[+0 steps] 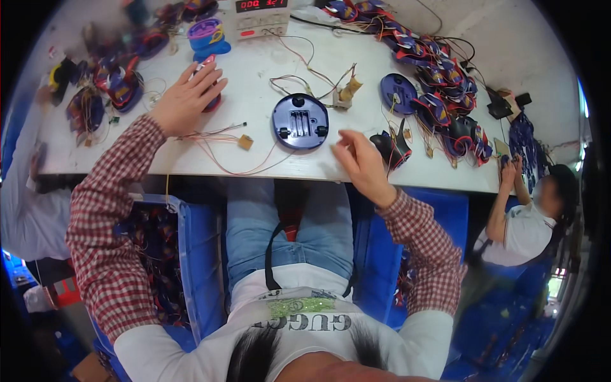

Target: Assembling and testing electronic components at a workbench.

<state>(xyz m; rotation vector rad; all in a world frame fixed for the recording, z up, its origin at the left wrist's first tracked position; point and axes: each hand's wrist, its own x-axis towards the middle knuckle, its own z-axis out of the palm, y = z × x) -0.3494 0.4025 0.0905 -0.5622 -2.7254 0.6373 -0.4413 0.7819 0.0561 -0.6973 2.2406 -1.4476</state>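
My left hand (189, 99) is closed over a red and dark blue plastic shell (212, 104) on the white table, its fingers long across the top and hiding most of it. A round dark blue base (285, 121) lies in front of me with a battery compartment showing. Inside that compartment sit dark cylindrical batteries (299, 123). To the right of the base, my right hand (361, 160) hovers by the table's front edge, empty, with fingers loosely bent and apart. Thin red wires (216, 137) and a small tan part (245, 141) lie between my hands.
A power supply (261, 19) with a red display stands at the back, next to a purple and blue cup-like piece (207, 35). Several blue and red shells (439, 76) are heaped right, near another round base (399, 93). Blue crates (200, 254) flank my legs. A co-worker (522, 223) sits right.
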